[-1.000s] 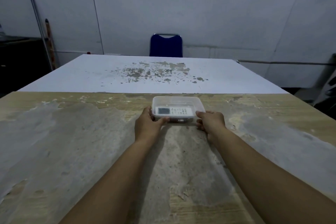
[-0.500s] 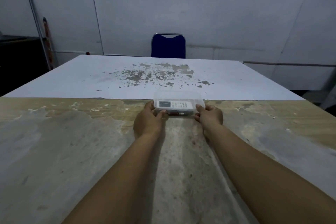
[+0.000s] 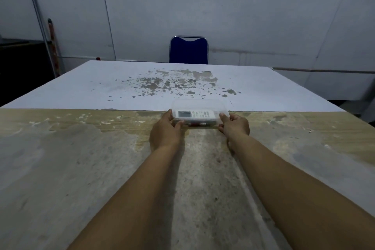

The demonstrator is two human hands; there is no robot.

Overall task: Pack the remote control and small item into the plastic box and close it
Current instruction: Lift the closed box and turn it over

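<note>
While a pale wall (image 3: pixel 223 6) closes off the far side of the room, most of the view is taken up by a worn wooden table (image 3: pixel 81 168), whose surface is mottled with grey and tan patches. Beyond it, a white table (image 3: pixel 101 87) with flaked, speckled paint is set edge to edge against the wooden one. A blue chair (image 3: pixel 188 50) with a metal frame is seen at the far end, and long poles (image 3: pixel 43 30) are leaned against the wall at the left. Two bare forearms are stretched forward across the wood. A clear plastic box (image 3: pixel 199 112) is placed across the seam between the two tables, its lid on. It is held at its left end by the left hand (image 3: pixel 165 132) and at its right end by the right hand (image 3: pixel 235 126), fingers curled against the sides. Inside it, a white remote control (image 3: pixel 195 114) is laid flat, and a small item (image 3: pixel 197 124) with red on it is seen along the near wall, too small to be identified.
</note>
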